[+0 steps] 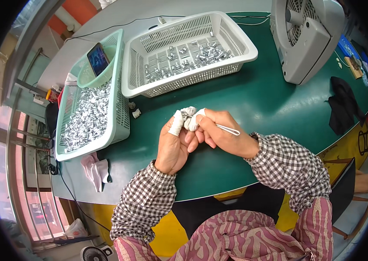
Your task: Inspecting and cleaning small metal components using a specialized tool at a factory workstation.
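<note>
My two hands meet above the green table, fingertips touching, with white wrapping on several fingertips. My left hand [172,148] is closed, pinching a small silvery metal part [185,116] that the wrapped fingertips mostly hide. Between thumb and fingers my right hand [232,135] grips a thin metal wire tool [228,129]; its rounded loop end sticks out to the right, while its working end is hidden by the fingertips. Left of my hands stands a pale green basket [121,126] piled with small silvery metal parts [87,115]. Ahead, a white basket [149,92] holds fewer such parts [212,53].
A phone [98,59] leans in a green bowl [115,54] on the left basket. A grey fan [308,48] stands at the far right, near a black cloth [344,104]. A pale cloth [96,170] lies at the left table edge, and a white scrap [136,113] beside the basket.
</note>
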The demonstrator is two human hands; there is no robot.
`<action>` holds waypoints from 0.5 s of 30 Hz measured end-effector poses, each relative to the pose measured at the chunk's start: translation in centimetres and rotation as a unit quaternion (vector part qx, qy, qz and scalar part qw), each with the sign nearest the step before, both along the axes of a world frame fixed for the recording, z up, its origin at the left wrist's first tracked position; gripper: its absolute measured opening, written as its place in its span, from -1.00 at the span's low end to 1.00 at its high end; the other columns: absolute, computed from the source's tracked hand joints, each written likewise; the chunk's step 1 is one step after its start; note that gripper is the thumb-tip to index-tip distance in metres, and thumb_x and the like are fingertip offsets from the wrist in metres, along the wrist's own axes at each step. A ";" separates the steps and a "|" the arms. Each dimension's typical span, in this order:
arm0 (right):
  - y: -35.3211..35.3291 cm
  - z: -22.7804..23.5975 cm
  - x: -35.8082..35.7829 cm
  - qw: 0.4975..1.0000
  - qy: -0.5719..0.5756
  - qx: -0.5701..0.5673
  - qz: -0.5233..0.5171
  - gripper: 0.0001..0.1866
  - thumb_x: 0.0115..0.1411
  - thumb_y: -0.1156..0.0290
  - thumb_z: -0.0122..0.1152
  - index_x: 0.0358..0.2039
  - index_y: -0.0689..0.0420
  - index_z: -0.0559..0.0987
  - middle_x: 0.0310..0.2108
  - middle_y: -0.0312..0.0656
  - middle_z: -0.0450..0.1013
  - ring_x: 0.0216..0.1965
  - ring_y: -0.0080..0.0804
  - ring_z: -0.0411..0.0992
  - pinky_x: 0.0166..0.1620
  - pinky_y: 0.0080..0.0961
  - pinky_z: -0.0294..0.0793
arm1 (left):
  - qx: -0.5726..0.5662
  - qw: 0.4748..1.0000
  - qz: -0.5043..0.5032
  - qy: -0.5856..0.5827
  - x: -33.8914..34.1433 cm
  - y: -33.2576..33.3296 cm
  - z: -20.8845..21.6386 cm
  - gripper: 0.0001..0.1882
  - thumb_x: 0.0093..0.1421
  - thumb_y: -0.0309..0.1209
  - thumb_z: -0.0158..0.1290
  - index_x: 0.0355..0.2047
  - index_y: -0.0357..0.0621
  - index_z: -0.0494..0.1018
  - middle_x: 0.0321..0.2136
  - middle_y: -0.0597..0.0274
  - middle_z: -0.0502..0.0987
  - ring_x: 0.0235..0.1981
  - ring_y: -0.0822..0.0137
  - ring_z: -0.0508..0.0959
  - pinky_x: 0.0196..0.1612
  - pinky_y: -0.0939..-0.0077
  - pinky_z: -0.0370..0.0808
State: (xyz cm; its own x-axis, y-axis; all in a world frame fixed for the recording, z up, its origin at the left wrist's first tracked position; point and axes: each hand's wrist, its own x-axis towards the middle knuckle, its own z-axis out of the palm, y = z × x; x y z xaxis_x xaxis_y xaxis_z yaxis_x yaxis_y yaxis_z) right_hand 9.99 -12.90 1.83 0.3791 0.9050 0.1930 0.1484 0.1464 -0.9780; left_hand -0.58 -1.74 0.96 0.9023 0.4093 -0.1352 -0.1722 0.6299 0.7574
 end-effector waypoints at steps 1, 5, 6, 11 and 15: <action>0.0 -0.1 0.0 1.000 -0.021 0.011 -0.007 -0.82 0.10 0.52 -0.08 -0.63 0.21 0.27 -0.68 -0.20 0.28 -0.74 -0.41 0.31 -0.68 -0.54 0.26 | 0.000 1.000 -0.015 0.005 -0.1 -0.1 0.0 -0.66 0.30 -0.23 -0.23 -0.19 -0.28 0.33 -0.51 0.35 0.35 -0.63 0.59 0.24 -0.66 0.73 0.24; 0.1 -1.8 0.5 0.885 -0.448 0.110 -0.064 -0.82 0.07 0.54 -0.02 -0.63 0.20 0.25 -0.69 -0.19 0.28 -0.75 -0.40 0.30 -0.69 -0.53 0.26 | -0.003 1.000 -0.023 0.002 -0.1 0.1 0.2 -0.66 0.30 -0.23 -0.24 -0.19 -0.29 0.33 -0.52 0.35 0.34 -0.64 0.59 0.24 -0.67 0.74 0.23; 0.0 -1.9 0.6 0.885 -0.448 0.111 -0.064 -0.82 0.07 0.54 -0.02 -0.63 0.20 0.25 -0.69 -0.19 0.28 -0.75 -0.40 0.30 -0.69 -0.53 0.26 | -0.005 1.000 -0.020 -0.002 -0.1 0.2 0.3 -0.66 0.30 -0.23 -0.24 -0.19 -0.29 0.33 -0.52 0.35 0.33 -0.64 0.59 0.23 -0.68 0.74 0.23; -0.2 -1.8 0.9 0.790 -0.602 0.080 -0.085 -0.80 0.03 0.55 0.04 -0.64 0.20 0.24 -0.69 -0.17 0.27 -0.75 -0.32 0.30 -0.68 -0.48 0.28 | 0.016 0.998 -0.054 0.023 -0.1 0.0 0.0 -0.66 0.30 -0.24 -0.25 -0.18 -0.30 0.33 -0.53 0.36 0.32 -0.64 0.59 0.23 -0.68 0.75 0.23; -0.3 -1.5 0.7 0.841 -0.528 0.093 -0.070 -0.79 0.04 0.56 0.05 -0.64 0.20 0.24 -0.70 -0.14 0.28 -0.73 -0.26 0.32 -0.67 -0.46 0.31 | -0.014 1.000 -0.006 -0.009 0.0 -0.4 0.2 -0.66 0.31 -0.25 -0.26 -0.18 -0.30 0.33 -0.51 0.36 0.32 -0.64 0.60 0.22 -0.67 0.74 0.23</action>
